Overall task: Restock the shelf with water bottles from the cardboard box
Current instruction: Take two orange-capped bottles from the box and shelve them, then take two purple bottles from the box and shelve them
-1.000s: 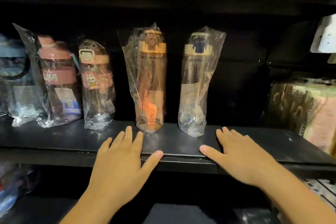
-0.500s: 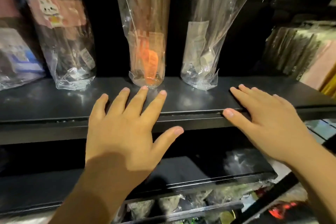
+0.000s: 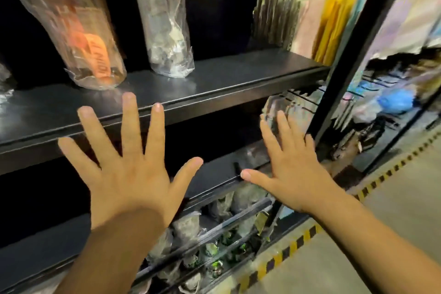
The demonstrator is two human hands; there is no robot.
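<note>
Two water bottles stand on the black shelf [image 3: 226, 79], each sealed in its own clear plastic bag [image 3: 176, 67] that bunches in wrinkles round the base. The orange-strap bottle [image 3: 93, 38] is toward the shelf's left end, close to its front edge; a bright orange strap with dark lettering shows through near its foot. The pale bottle [image 3: 167, 26] stands just to its right and a little further back on the shelf, with a grey paper label on its side and crumpled whitish stuff low in the bag. Both are cut off at the top, so their lids are out of sight, and both are blurred. At the shelf's right end, coloured paper packs [image 3: 322, 19] stand on edge in a row: pink, yellow and pale blue. Below the shelf a lower shelf [image 3: 214, 174] juts out, and under that lie bagged goods [image 3: 191, 234], too blurred to name.

The left hand [image 3: 128, 174] is raised before the shelf's front edge, back toward the camera, fingers straight and spread wide, holding nothing. Its fingertips [image 3: 128, 100] overlap that edge below the orange-strap bottle, but contact cannot be told. The right hand [image 3: 293, 174] is lower, before the gap under the shelf, likewise flat with fingers fanned and nothing in it
</note>
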